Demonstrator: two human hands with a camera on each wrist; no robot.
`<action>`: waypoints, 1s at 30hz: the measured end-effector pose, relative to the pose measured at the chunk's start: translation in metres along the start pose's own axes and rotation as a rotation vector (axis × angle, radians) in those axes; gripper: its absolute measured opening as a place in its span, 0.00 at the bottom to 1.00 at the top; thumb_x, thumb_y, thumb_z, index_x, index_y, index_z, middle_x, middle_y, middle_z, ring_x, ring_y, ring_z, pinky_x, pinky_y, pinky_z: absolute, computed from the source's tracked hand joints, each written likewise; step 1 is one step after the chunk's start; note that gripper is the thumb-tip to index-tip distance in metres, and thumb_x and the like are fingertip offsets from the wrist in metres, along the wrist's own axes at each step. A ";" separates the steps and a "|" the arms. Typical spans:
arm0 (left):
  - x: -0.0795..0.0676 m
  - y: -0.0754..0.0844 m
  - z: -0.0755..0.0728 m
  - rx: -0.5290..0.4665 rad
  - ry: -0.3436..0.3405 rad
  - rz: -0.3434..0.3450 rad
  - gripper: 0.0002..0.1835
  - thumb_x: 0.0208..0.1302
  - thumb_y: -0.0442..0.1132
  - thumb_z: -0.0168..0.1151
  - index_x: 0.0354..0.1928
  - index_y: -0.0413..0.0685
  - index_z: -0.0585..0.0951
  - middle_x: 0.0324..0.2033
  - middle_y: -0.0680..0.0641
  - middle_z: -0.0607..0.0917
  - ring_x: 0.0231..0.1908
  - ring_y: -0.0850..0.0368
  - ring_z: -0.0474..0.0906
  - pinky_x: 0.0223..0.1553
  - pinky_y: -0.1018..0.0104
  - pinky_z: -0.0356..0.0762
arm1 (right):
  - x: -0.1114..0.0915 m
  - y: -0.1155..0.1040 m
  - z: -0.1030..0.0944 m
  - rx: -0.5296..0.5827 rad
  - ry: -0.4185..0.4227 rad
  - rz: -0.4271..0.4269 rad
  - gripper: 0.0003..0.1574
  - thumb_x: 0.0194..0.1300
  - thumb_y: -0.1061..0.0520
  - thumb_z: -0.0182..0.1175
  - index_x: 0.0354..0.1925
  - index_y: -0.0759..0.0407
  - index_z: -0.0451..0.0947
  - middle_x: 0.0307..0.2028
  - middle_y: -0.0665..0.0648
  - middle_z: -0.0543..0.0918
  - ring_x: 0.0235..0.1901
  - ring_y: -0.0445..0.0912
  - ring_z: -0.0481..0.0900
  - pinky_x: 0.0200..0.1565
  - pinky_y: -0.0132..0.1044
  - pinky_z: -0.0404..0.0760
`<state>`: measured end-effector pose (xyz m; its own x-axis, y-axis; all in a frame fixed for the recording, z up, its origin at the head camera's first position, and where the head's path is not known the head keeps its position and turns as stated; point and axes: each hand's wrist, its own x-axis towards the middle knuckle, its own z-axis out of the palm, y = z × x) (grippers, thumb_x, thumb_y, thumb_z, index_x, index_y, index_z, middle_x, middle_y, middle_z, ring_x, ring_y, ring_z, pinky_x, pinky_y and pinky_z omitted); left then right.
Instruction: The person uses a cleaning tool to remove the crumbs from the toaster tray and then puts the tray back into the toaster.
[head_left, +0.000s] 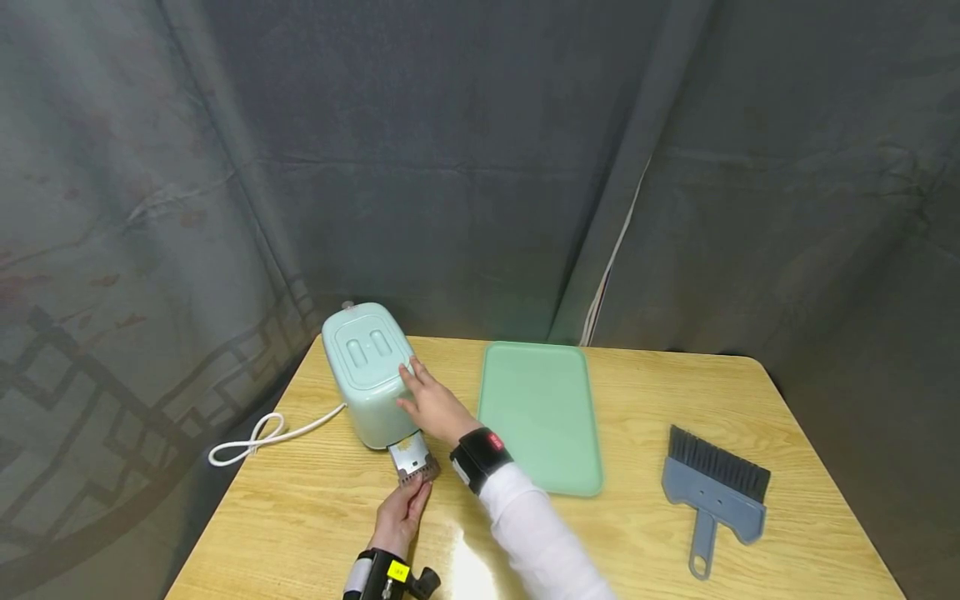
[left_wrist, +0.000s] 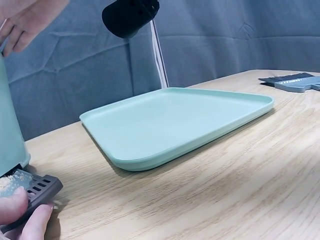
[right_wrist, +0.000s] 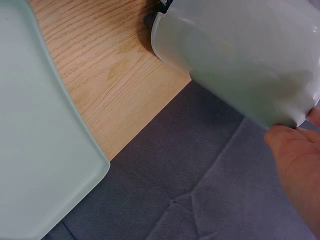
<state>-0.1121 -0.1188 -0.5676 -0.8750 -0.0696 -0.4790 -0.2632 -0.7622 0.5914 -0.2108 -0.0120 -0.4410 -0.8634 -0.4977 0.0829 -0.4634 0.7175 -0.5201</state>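
Note:
A pale green toaster [head_left: 378,417] with its lid on stands at the table's back left. From its near end juts a metal crumb tray [head_left: 408,454] with a slotted grey-brown handle. My left hand [head_left: 400,517] pinches that handle between thumb and fingers. Light crumbs [left_wrist: 14,181] lie on the part of the tray outside the toaster. With fingers extended, my right hand [head_left: 438,408] rests against the toaster's right side, by the lid's edge. In the right wrist view its fingertips [right_wrist: 282,134] touch the upper edge of the shell.
A flat green serving tray [head_left: 536,417] lies right of the toaster, below my right forearm. Farther right on the wooden table [head_left: 630,533] is a grey hand brush [head_left: 712,492] with dark bristles. The toaster's white cord [head_left: 300,431] loops over the left edge. Grey curtains hang behind.

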 end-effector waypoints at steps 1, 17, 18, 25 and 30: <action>0.000 0.000 0.000 -0.006 -0.008 -0.001 0.17 0.73 0.20 0.53 0.61 0.24 0.70 0.31 0.52 0.88 0.34 0.66 0.87 0.50 0.77 0.89 | 0.000 0.000 0.000 0.001 0.000 0.000 0.38 0.81 0.50 0.54 0.79 0.62 0.58 0.81 0.65 0.54 0.78 0.57 0.62 0.78 0.47 0.72; -0.005 -0.006 -0.003 -0.016 -0.028 -0.001 0.14 0.72 0.20 0.54 0.58 0.26 0.73 0.31 0.53 0.88 0.34 0.65 0.86 0.50 0.77 0.89 | 0.001 0.001 0.002 0.005 -0.010 0.010 0.38 0.81 0.49 0.54 0.80 0.60 0.57 0.82 0.64 0.53 0.78 0.56 0.62 0.78 0.47 0.70; -0.006 -0.007 -0.003 -0.017 -0.027 -0.001 0.14 0.72 0.20 0.54 0.57 0.27 0.73 0.32 0.53 0.88 0.34 0.65 0.86 0.50 0.77 0.89 | 0.001 0.001 0.002 0.005 -0.011 0.009 0.38 0.81 0.49 0.54 0.80 0.60 0.57 0.82 0.64 0.53 0.78 0.56 0.62 0.78 0.47 0.71; -0.010 -0.008 -0.002 -0.023 -0.020 -0.004 0.12 0.73 0.20 0.53 0.56 0.27 0.73 0.31 0.52 0.88 0.34 0.65 0.87 0.49 0.78 0.89 | 0.002 0.000 0.001 -0.005 -0.002 0.002 0.38 0.81 0.49 0.54 0.80 0.61 0.57 0.81 0.64 0.54 0.77 0.57 0.63 0.78 0.47 0.72; -0.012 -0.009 -0.002 -0.020 -0.019 -0.008 0.11 0.73 0.20 0.54 0.54 0.29 0.74 0.31 0.52 0.88 0.34 0.66 0.87 0.49 0.78 0.89 | 0.001 0.001 0.001 0.009 -0.008 0.007 0.38 0.81 0.49 0.53 0.80 0.60 0.56 0.82 0.64 0.53 0.78 0.57 0.62 0.78 0.48 0.70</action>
<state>-0.0982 -0.1122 -0.5679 -0.8806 -0.0515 -0.4711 -0.2621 -0.7753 0.5746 -0.2114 -0.0123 -0.4427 -0.8650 -0.4965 0.0722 -0.4554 0.7166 -0.5283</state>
